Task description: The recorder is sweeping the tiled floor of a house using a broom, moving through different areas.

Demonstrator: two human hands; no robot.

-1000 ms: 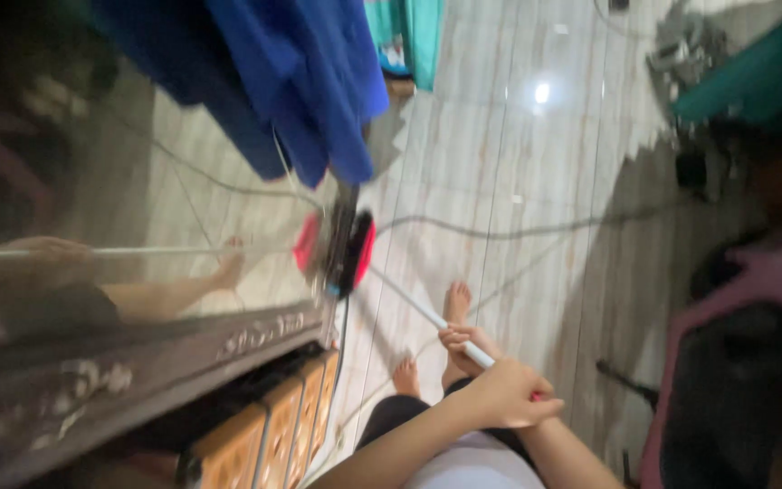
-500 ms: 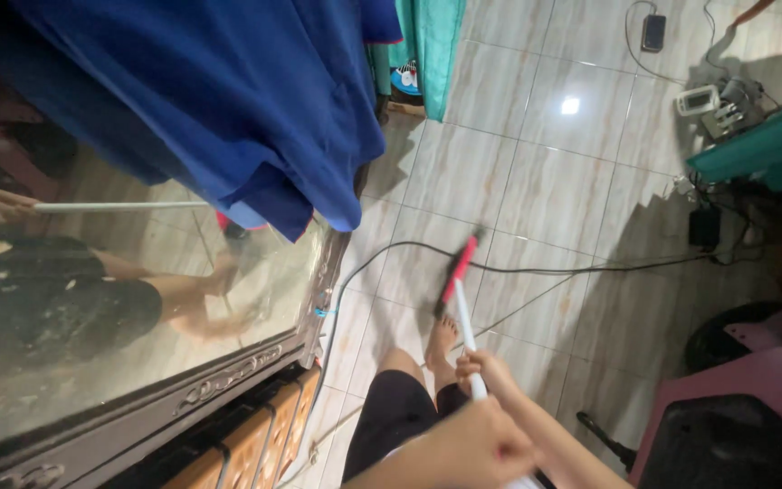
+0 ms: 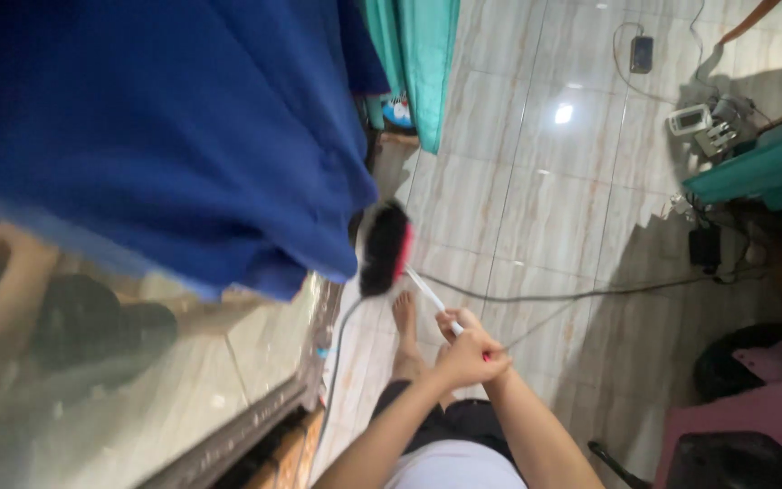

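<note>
Both hands on the broom handle (image 3: 429,296). Left hand (image 3: 471,357) is fisted shut around the near end of the white pole, a bit of red grip showing past the knuckles. Right hand (image 3: 453,323) sits just ahead of it, fingers curled round the pole; can't tell how tight, it's mostly hidden behind the left.

Broom head (image 3: 385,247) (dark bristles, red back) is up by the lower edge of the mirror frame (image 3: 319,312), just under the hem of the blue cloth (image 3: 156,136) hanging in front. Looks lifted or barely skimming the tiled floor (image 3: 536,190); blur makes contact hard to call.

Judgement on doing the sweep well:
- Get bristles flat on the tile before pulling, else it just fans dust.
- Short strokes along the frame base, pull twd the feet (image 3: 405,312), not sideways into the glass.
- Watch the black cable (image 3: 572,292) running across the floor right behind the head; bristles will snag it. Sweep parallel to it or lift over.
- Keep the head below the cloth hem, it's near enough to catch.
- Spread the hands further apart on the pole for leverage; stacked this close = little ctrl at the head.
- More cables + charger stuff (image 3: 703,122) by the teal furniture (image 3: 758,167), well apart from the head, no issue for now.
</note>
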